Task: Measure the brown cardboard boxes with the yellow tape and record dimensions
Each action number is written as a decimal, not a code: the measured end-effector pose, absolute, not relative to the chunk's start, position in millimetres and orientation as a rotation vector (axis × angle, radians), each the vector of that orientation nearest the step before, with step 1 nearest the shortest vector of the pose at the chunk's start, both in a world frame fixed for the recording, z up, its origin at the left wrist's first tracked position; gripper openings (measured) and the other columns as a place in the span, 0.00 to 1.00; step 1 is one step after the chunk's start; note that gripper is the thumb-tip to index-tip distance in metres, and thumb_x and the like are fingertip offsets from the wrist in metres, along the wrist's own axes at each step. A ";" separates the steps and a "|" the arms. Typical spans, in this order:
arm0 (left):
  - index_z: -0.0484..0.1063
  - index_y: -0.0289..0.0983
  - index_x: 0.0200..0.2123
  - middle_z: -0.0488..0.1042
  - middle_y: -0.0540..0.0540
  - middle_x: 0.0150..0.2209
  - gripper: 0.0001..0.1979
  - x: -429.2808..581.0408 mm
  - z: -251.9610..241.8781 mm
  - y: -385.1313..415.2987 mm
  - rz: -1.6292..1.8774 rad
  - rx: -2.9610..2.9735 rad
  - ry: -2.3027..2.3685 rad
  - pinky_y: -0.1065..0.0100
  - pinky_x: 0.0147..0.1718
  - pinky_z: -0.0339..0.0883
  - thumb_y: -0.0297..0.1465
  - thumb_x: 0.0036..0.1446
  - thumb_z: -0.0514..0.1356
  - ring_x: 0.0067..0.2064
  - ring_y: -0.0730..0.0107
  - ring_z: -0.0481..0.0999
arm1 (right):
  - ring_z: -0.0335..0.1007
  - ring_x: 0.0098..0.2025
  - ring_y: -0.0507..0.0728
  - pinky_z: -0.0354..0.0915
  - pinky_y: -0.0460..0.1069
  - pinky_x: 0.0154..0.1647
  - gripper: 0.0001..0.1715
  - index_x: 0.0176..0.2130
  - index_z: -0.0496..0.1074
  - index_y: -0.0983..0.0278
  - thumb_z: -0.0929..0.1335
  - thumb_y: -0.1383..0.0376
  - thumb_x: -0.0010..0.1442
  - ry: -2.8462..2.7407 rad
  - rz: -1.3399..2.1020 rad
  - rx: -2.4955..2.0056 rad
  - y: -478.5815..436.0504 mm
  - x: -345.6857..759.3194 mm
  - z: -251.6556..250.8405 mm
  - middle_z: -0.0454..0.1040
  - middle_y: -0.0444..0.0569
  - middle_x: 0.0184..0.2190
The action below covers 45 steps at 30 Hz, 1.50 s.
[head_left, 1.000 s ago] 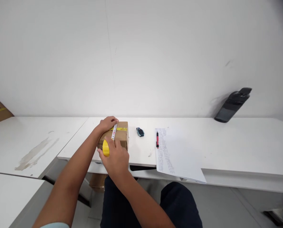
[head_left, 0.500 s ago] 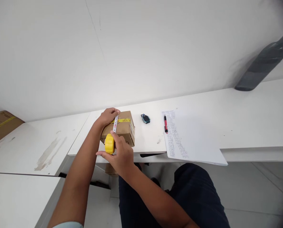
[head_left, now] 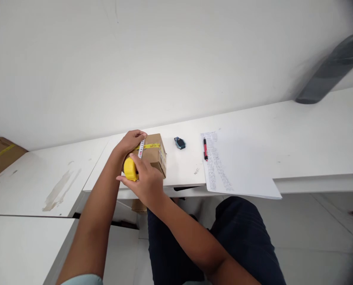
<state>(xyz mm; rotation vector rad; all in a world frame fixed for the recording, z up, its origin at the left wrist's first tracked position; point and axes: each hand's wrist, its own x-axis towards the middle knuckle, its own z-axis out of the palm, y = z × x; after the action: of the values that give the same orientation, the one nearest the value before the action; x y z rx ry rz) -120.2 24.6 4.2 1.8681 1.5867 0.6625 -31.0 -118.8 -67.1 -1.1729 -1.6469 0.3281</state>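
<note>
A small brown cardboard box [head_left: 155, 160] with yellow tape across its top sits on the white table. My left hand [head_left: 131, 141] rests at the box's far left edge, thumb and fingers pressing the end of the tape measure's white blade [head_left: 141, 149]. That blade runs over the box top toward me. My right hand [head_left: 149, 180] grips the yellow tape measure case [head_left: 130, 169] at the near left side of the box. Thumb and fingers close around the case, hiding part of it and the box's near face.
Right of the box lies a small dark watch-like item [head_left: 180, 143]. Farther right, a red and black pen [head_left: 205, 149] lies on written paper sheets [head_left: 247, 166] overhanging the front edge. A dark grey wrapped object [head_left: 327, 71] leans on the wall. Another taped carton [head_left: 4, 154] stands far left.
My right hand has shifted the tape measure case slightly left, and the blade now slants more across the box top. My left hand stays at the far edge. The whole view has shifted a little.
</note>
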 end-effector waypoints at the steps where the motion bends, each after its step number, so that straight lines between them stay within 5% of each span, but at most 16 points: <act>1: 0.77 0.36 0.38 0.78 0.46 0.33 0.19 -119.3 4.1 25.8 0.670 1.866 1.602 0.68 0.33 0.68 0.46 0.54 0.63 0.33 0.67 0.73 | 0.77 0.41 0.61 0.72 0.51 0.42 0.44 0.63 0.69 0.59 0.69 0.37 0.58 -1.673 0.316 -1.169 -122.0 -29.0 -65.2 0.78 0.55 0.43; 6: 0.77 0.38 0.38 0.79 0.48 0.33 0.21 -114.6 7.1 27.3 0.705 1.825 1.678 0.69 0.31 0.69 0.49 0.50 0.65 0.31 0.67 0.75 | 0.76 0.39 0.57 0.70 0.48 0.39 0.46 0.68 0.61 0.59 0.65 0.37 0.62 -1.733 0.258 -1.099 -125.8 29.5 -60.7 0.78 0.51 0.44; 9: 0.78 0.40 0.39 0.79 0.48 0.32 0.23 -113.6 10.5 24.3 0.682 1.763 1.673 0.68 0.27 0.69 0.51 0.47 0.66 0.29 0.65 0.75 | 0.73 0.33 0.55 0.68 0.48 0.35 0.31 0.65 0.65 0.61 0.56 0.49 0.73 -1.586 0.138 -1.251 -97.9 111.3 -63.8 0.79 0.49 0.38; 11: 0.77 0.40 0.40 0.79 0.46 0.33 0.24 -113.3 12.6 21.4 0.673 1.717 1.673 0.68 0.25 0.68 0.51 0.46 0.67 0.29 0.64 0.76 | 0.74 0.37 0.56 0.67 0.49 0.37 0.28 0.65 0.64 0.63 0.52 0.58 0.75 -1.548 -0.025 -1.451 -63.3 170.3 -67.5 0.79 0.53 0.43; 16: 0.77 0.40 0.38 0.80 0.46 0.34 0.24 -112.0 17.5 13.9 0.692 1.689 1.673 0.68 0.25 0.69 0.52 0.45 0.67 0.30 0.63 0.77 | 0.75 0.37 0.58 0.62 0.50 0.35 0.36 0.70 0.55 0.63 0.57 0.77 0.66 -2.446 -0.351 -1.973 27.5 254.2 -83.1 0.74 0.62 0.52; 21: 0.76 0.40 0.38 0.80 0.47 0.33 0.25 -107.9 24.3 4.5 0.681 1.636 1.684 0.68 0.25 0.69 0.53 0.43 0.67 0.30 0.63 0.78 | 0.75 0.37 0.57 0.59 0.49 0.34 0.29 0.60 0.69 0.61 0.63 0.77 0.62 -2.852 -0.471 -1.708 54.3 265.0 -107.9 0.74 0.57 0.50; 27: 0.77 0.41 0.37 0.80 0.48 0.33 0.25 -99.5 30.9 -5.2 0.669 1.598 1.709 0.68 0.25 0.70 0.54 0.44 0.67 0.31 0.62 0.78 | 0.73 0.39 0.56 0.57 0.50 0.36 0.36 0.66 0.59 0.58 0.60 0.80 0.64 -3.063 -0.640 -1.203 53.2 275.7 -124.9 0.72 0.57 0.53; 31: 0.77 0.42 0.37 0.80 0.48 0.31 0.26 -97.3 30.7 -5.4 0.689 1.560 1.719 0.68 0.24 0.70 0.55 0.42 0.68 0.29 0.63 0.78 | 0.70 0.35 0.55 0.52 0.50 0.33 0.28 0.59 0.65 0.64 0.60 0.81 0.63 -3.117 -0.771 -0.863 49.3 278.8 -128.3 0.76 0.55 0.44; 38: 0.77 0.41 0.39 0.81 0.47 0.34 0.26 -112.0 18.0 10.7 0.671 1.667 1.714 0.68 0.27 0.70 0.55 0.46 0.66 0.32 0.62 0.78 | 0.72 0.35 0.57 0.49 0.50 0.32 0.18 0.52 0.70 0.64 0.58 0.71 0.68 -2.655 -0.336 -1.651 36.5 285.5 -116.0 0.78 0.53 0.36; 45: 0.77 0.41 0.38 0.81 0.47 0.37 0.21 -120.3 6.7 12.9 0.673 1.788 1.680 0.68 0.32 0.70 0.51 0.50 0.64 0.37 0.61 0.79 | 0.73 0.29 0.57 0.53 0.48 0.26 0.32 0.68 0.55 0.66 0.58 0.68 0.67 -2.424 -0.206 -1.937 22.0 302.9 -116.7 0.79 0.53 0.39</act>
<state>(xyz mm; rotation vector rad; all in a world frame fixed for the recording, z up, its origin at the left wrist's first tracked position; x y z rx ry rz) -120.3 12.9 6.7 1.7882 1.6798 0.6729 302.9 22.0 -116.7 -1.9369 -2.4240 -0.2063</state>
